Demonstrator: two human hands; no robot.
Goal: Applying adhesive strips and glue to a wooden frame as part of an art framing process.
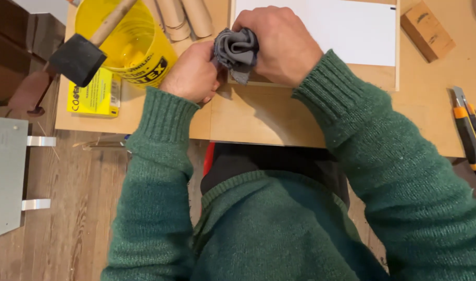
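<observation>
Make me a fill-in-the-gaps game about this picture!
1. Both hands, the left hand and the right hand, bunch up a ____ cloth.
2. The foam brush rests in a ____ tub.
3. The person's sweater sleeves are ____.
4. The utility knife lies on the ____ side of the table.

Missing words: grey; yellow; green; right

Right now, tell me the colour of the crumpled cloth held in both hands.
Dark grey crumpled cloth, gripped between left hand and right hand; head view.

Soft grey cloth; glossy yellow plastic bucket; matt wooden board; smooth white paper
</observation>
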